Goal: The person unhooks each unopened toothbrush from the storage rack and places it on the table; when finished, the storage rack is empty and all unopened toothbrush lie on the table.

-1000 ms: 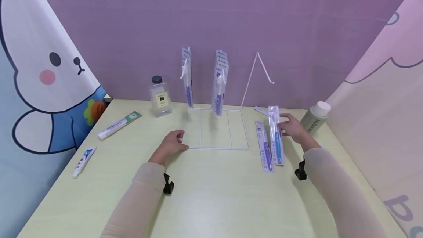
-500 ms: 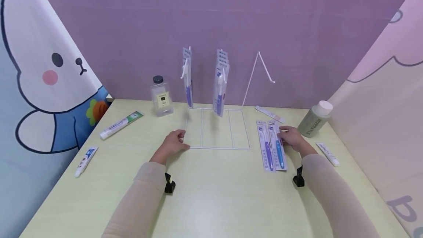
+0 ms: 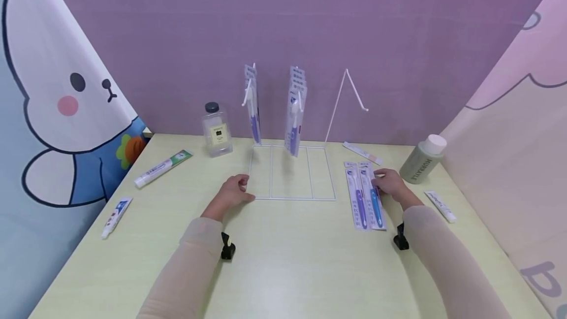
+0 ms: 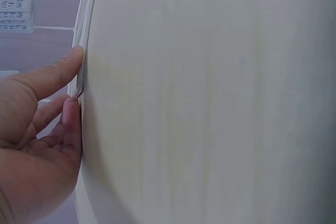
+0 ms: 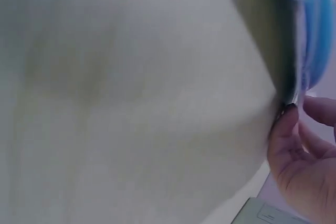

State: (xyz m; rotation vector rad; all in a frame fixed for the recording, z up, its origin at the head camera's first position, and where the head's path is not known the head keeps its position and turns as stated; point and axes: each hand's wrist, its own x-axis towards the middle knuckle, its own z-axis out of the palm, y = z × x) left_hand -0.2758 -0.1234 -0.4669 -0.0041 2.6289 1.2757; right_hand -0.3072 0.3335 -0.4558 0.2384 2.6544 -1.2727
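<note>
In the head view my left hand [image 3: 230, 192] holds the near left corner of a white wire display rack [image 3: 294, 199]. The left wrist view shows the thumb [image 4: 65, 69] against the rack's front wire and curled fingers at the corner. My right hand [image 3: 391, 183] pinches the right edge of a packaged blue toothbrush [image 3: 376, 208]. Its pack lies beside a packaged purple toothbrush [image 3: 358, 201], right of the rack. More packaged toothbrushes hang from the rack's left hook [image 3: 252, 107] and middle hook [image 3: 294, 117]. The right hook [image 3: 356, 92] carries nothing.
A clear bottle with a black cap [image 3: 217, 132] stands behind left. Two toothpaste tubes, a larger one [image 3: 161, 169] and a smaller one [image 3: 116, 218], lie at left. At right are a green bottle [image 3: 418, 164], a small white tube [image 3: 440, 206] and a slim pale packet [image 3: 362, 153].
My right hand has lowered the blue toothbrush pack toward me and down alongside the purple one, uncovering the slim packet behind. My left hand has stayed at the rack corner.
</note>
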